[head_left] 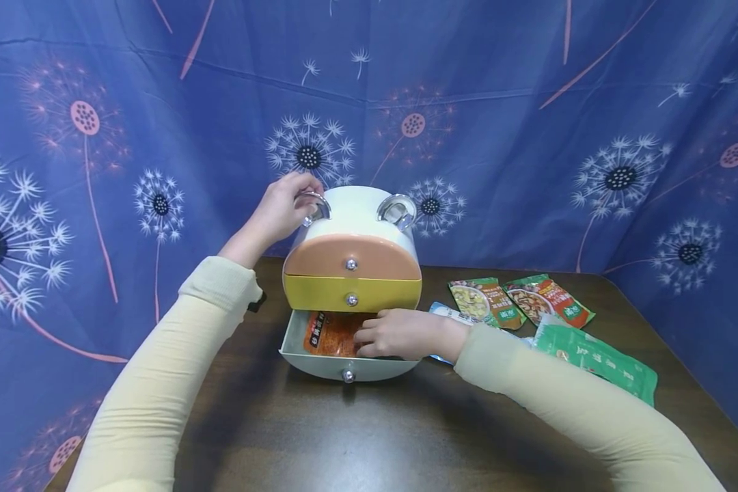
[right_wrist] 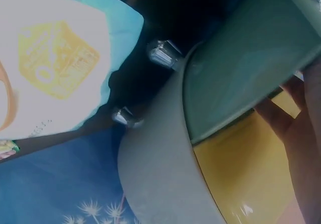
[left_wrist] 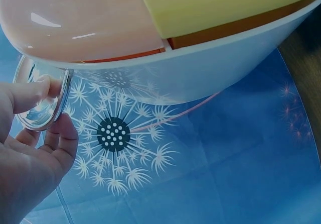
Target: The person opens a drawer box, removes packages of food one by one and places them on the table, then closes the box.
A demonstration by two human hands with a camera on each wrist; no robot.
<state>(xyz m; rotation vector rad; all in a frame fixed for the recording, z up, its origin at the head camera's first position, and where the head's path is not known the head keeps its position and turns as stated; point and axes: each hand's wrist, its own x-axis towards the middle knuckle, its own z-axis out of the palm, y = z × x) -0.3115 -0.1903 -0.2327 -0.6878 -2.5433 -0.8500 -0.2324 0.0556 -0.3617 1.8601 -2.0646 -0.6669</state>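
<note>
A small rounded drawer cabinet [head_left: 358,210] with a white top stands at the back of the table. Its peach top drawer [head_left: 326,256] and yellow middle drawer [head_left: 320,294] look closed, while the pale green bottom drawer [head_left: 307,365] is pulled out. My left hand [head_left: 285,205] grips the silver ring handle [left_wrist: 42,106] on the cabinet's left side, thumb through the ring. Inside the bottom drawer lies an orange food packet [head_left: 332,335]. My right hand [head_left: 406,333] reaches over the drawer's right side onto that packet; its fingertips [right_wrist: 268,108] are partly hidden.
A second silver ring handle [head_left: 398,210] sits on the cabinet's right. To the right lie two colourful food packets, one greenish [head_left: 486,301] and one red [head_left: 550,301], a green pouch [head_left: 603,359] and a white-and-blue bag [right_wrist: 60,58]. A blue dandelion-patterned cloth [head_left: 498,157] hangs behind.
</note>
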